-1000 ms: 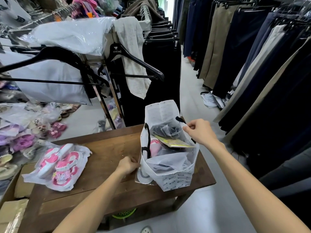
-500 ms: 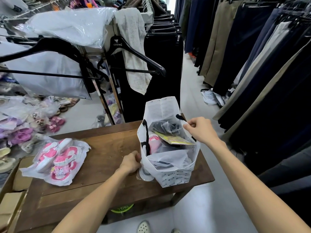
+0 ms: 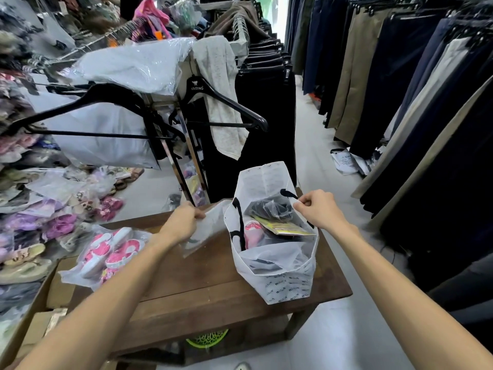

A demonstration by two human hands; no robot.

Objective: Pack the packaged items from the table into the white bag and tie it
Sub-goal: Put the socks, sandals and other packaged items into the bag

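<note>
The white bag (image 3: 286, 281) with black handles stands open on the right part of the wooden table (image 3: 202, 284), holding several wrapped items. My right hand (image 3: 318, 209) pinches the bag's far right rim by a black handle. My left hand (image 3: 184, 222) grips a clear plastic package (image 3: 206, 228), blurred, lifted off the table just left of the bag. A clear package of pink sandals (image 3: 106, 256) lies on the table's left end.
A clothes rack with black hangers (image 3: 221, 102) and dark trousers stands right behind the table. Hanging trousers (image 3: 400, 89) line the aisle on the right. Piles of bagged shoes (image 3: 40, 222) lie on the floor at left. Cardboard boxes (image 3: 34, 324) sit beside the table's left edge.
My left hand has taken hold of the clear package beside the bag's base and raised it up and to the left. The right hand stays on the bag's rim.
</note>
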